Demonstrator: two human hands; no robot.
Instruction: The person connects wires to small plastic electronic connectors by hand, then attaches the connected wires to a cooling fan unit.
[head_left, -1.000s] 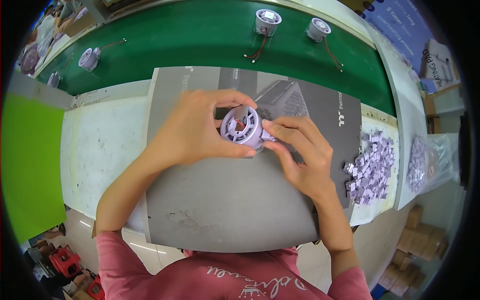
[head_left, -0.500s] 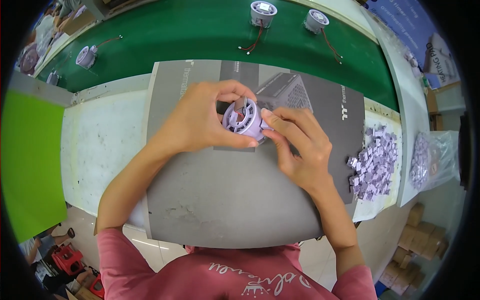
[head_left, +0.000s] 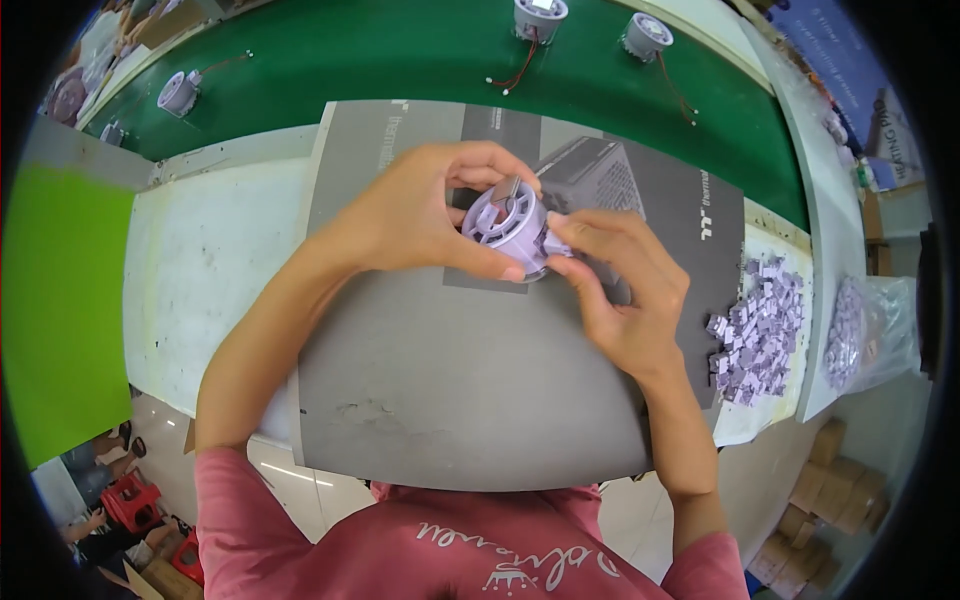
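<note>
Over a grey printed cardboard sheet (head_left: 470,380), my left hand (head_left: 410,210) curls around a round lilac plastic housing (head_left: 520,243). The housing is tilted, showing a slotted ring, with a small silvery flat part inside its opening. My left thumb presses on its near side, and the fingers wrap its far side. At the housing's right wall, my right hand (head_left: 637,290) pinches a small lilac plastic piece (head_left: 553,244) between thumb and fingers, touching the wall. Whether that piece is seated there, I cannot tell.
A pile of small lilac plastic pieces (head_left: 760,335) lies to the right, near a clear plastic bag (head_left: 885,325). Beyond the cardboard runs a green belt (head_left: 380,70) carrying several similar housings (head_left: 648,37) with red wires. A bright green panel (head_left: 70,310) stands at the left.
The surroundings have shifted a little in the view. Both hands keep their hold, and the housing appears slightly farther right and up, with the small piece still against its side.
</note>
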